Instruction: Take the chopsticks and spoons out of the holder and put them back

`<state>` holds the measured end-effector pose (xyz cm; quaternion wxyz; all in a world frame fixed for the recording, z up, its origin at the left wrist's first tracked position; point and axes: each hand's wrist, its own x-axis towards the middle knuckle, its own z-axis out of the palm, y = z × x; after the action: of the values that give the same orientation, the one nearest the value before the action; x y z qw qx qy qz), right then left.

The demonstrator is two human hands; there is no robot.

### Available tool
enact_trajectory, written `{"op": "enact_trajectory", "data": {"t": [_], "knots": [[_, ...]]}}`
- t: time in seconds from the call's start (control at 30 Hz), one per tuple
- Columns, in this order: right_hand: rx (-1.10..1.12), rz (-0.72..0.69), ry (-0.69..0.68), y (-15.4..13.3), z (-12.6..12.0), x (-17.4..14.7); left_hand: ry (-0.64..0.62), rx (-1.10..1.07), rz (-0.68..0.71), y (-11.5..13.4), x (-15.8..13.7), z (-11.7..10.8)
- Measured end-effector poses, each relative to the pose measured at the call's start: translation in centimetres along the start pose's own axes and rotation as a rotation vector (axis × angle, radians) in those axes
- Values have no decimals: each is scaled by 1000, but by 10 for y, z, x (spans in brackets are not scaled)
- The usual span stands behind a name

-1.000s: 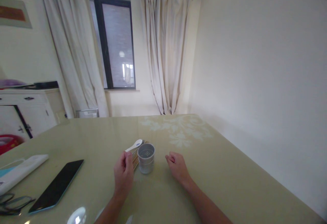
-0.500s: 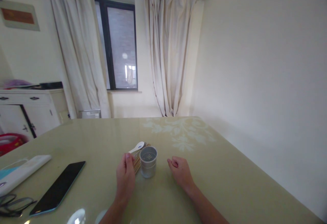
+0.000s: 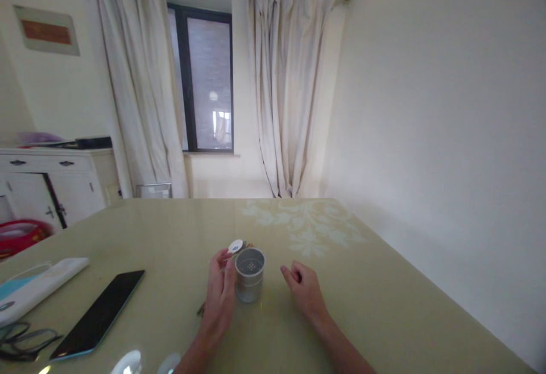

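At the lower left of the frame the glasses and the phone lie flat on the table, well apart from the hands, probably set aside so that the middle stays workable. Right of centre, the right hand rests in a loose curl, thumb toward the cup and nothing visible in it, its forearm running to the bottom edge, likely for support. Left of the cup, the left hand is half open, fingers bent and thumb close by the cup's wall; whether it grips anything or touches the cup cannot be told, as its back hides the palm. Dark ends of slim sticks poke out at its outer side, so it seems to be laid over them. The cup stands upright just below the frame's centre, on its base, which keeps its mouth facing up; pale dots on its floor look like drain holes. Just beyond the fingertips shows the spoon, bowl end outward, its handle covered by the hand.
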<state>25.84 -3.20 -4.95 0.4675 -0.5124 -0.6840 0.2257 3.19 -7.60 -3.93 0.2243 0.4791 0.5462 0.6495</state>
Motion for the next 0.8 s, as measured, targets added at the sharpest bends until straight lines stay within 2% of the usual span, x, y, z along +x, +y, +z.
{"op": "enact_trajectory", "data": {"t": [0.13,0.27,0.4,0.5,0.6,0.7,0.8], "knots": [[168,43,-65,-5,-4,2,-212,-38,-71,7,-8,3],[487,31,-336,-12,-12,-2,-361,-33,-79,19,-18,4],[598,-1,-523,-18,-19,-9,-541,-79,-24,23,-25,6],[607,0,-567,-21,-23,-10,-442,44,22,16,-17,3],[597,-3,-588,-24,-27,-8,-299,388,114,4,1,-8],[594,-21,-610,-25,-31,-6,-282,715,243,-7,12,-20],[612,2,-640,-26,-34,-7,-306,898,266,-14,12,-26]]}}
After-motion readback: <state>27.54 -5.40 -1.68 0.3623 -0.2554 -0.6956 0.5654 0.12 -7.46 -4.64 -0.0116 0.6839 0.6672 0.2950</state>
